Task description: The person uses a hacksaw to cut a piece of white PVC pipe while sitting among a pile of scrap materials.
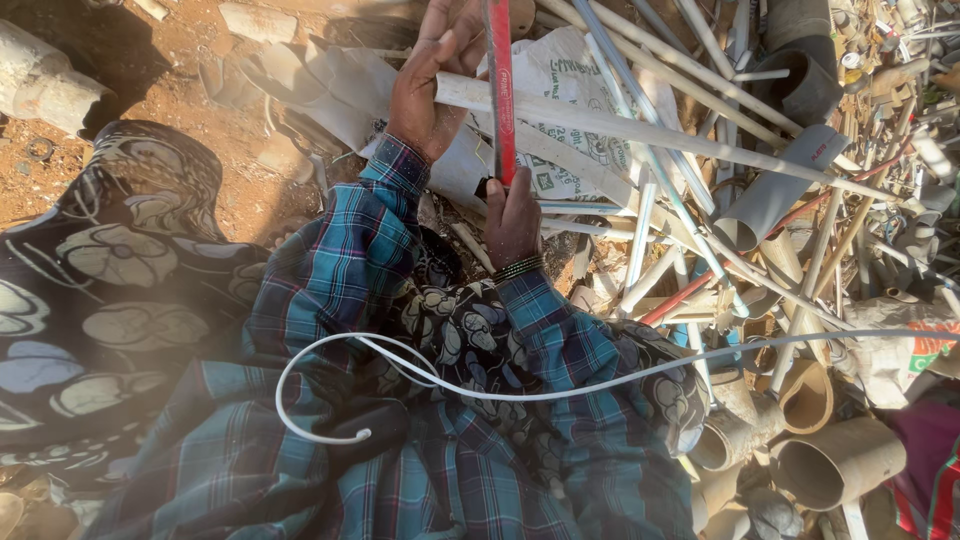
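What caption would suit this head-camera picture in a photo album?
Left hand steadies a white plastic pipe while the right hand grips a red-framed saw across it, above a scrap pipe heap.

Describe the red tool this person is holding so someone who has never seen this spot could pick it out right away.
Start at the heap of pale plastic pipes on the right. At its left edge both hands meet: the right hand grips the red bar from below, the left hand beside it. It is the only flat, bright red, upright piece among whitish round pipes.

Matt plastic pipe point(600, 122), glossy red tool point(499, 90)
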